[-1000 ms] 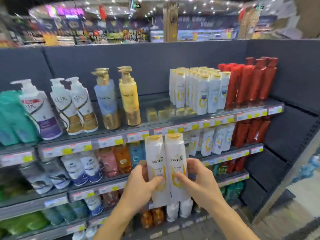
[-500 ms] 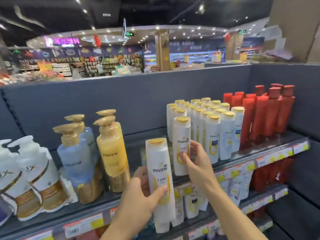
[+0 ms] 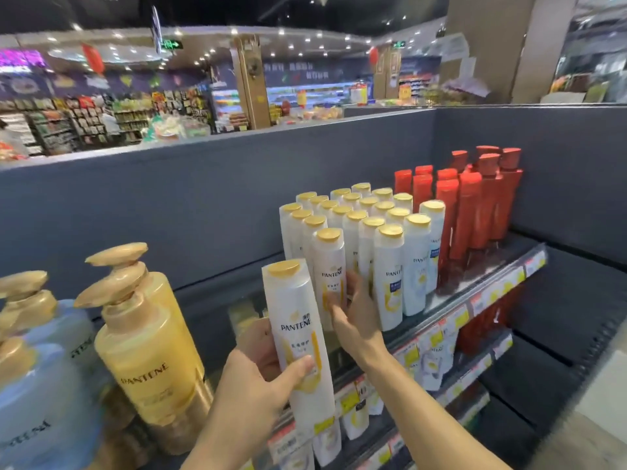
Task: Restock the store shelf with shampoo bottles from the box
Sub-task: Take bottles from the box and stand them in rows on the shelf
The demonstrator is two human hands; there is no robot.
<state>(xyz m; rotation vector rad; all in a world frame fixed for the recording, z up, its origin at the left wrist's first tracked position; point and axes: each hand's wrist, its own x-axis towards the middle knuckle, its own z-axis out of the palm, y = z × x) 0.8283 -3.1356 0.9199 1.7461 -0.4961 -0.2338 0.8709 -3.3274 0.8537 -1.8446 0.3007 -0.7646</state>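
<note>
My left hand (image 3: 261, 374) grips a white Pantene shampoo bottle (image 3: 298, 334) with a yellow cap, held upright in front of the top shelf (image 3: 451, 300). My right hand (image 3: 356, 310) holds a second white Pantene bottle (image 3: 328, 266) that stands on the shelf at the front left of a block of several matching white bottles (image 3: 373, 225). The box is not in view.
Red bottles (image 3: 475, 212) stand right of the white block. Large gold (image 3: 149, 340) and blue (image 3: 44, 385) pump bottles stand at the left, with bare shelf between them and the white bottles. Lower shelves hold more bottles. A dark back panel (image 3: 203, 205) rises behind.
Both bottles rose from in front of the lower shelves to the top shelf. My right hand carried its bottle back against the white block; the left bottle stayed in hand.
</note>
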